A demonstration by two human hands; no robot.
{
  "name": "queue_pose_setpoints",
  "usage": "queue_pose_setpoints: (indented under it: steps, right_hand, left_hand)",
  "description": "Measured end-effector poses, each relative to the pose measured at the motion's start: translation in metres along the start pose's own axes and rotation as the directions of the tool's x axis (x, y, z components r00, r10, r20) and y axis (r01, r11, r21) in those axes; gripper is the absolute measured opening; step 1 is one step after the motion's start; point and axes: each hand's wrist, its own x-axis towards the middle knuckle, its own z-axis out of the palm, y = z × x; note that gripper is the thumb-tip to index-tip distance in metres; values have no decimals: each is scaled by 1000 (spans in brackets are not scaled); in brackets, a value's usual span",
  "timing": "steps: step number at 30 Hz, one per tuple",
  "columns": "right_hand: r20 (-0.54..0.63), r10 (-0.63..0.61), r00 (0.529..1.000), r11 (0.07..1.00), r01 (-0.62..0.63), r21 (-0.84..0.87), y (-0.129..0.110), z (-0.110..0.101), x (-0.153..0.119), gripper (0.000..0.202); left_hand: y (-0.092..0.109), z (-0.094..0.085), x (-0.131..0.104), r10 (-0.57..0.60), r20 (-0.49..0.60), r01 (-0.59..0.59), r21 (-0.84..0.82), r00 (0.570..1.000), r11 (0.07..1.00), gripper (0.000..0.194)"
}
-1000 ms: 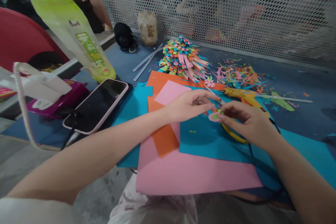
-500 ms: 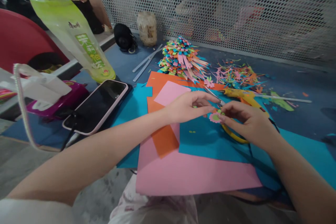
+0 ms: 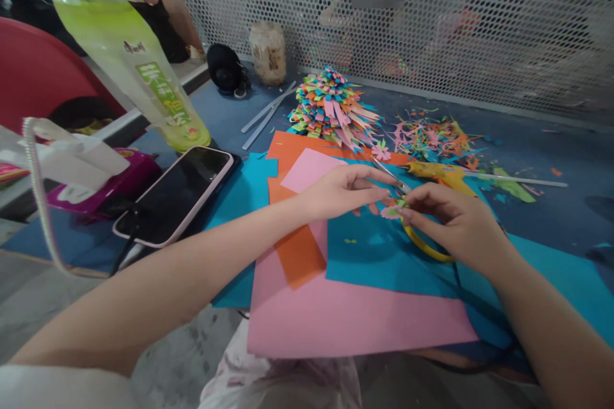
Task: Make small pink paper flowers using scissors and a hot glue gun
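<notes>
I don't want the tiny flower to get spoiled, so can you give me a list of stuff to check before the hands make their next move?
1. Flower held: ok, the fingers of the right hand pinch it.
2. Left hand free: cannot tell, its fingertips are partly hidden.
3. Scissors well away from the fingers: not ok, they lie right by both hands.
4. Glue gun cool: cannot tell, heat doesn't show.
5. Bottle capped: cannot tell, its top is cut off by the picture's edge.
6. Phone out of the hands' way: ok, it lies off to the left.
</notes>
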Motion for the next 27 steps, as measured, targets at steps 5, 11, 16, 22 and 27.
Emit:
queue_pose_setpoints:
  steps: [5,11,16,22,27]
  right_hand:
    - [-5,10,1000,1000,-10,10,3,-1,0,29]
    - [-17,5,1000,1000,-4,18,0,0,1,28]
    - [-12,20,1000,1000,-20,15,-3,0,1,28]
    - [-37,-1,999,1000,1,-10,-2,-1,2,28]
    - [-58,-24,998,999,21,-38,-4,1,2,23]
  left_hand:
    - [1,0,0,-14,-9,14,-13,1000,1000,30]
    - [1,0,1,-16,-8,16,-5,1000,1000,29]
    - [-1,0,1,-7,-5,6,-13,1000,1000,27]
    - [-3,-2,1,6,4,-6,4,1000,1000,29]
    - [-6,-2,2,23,20,-23,6,1000,1000,31]
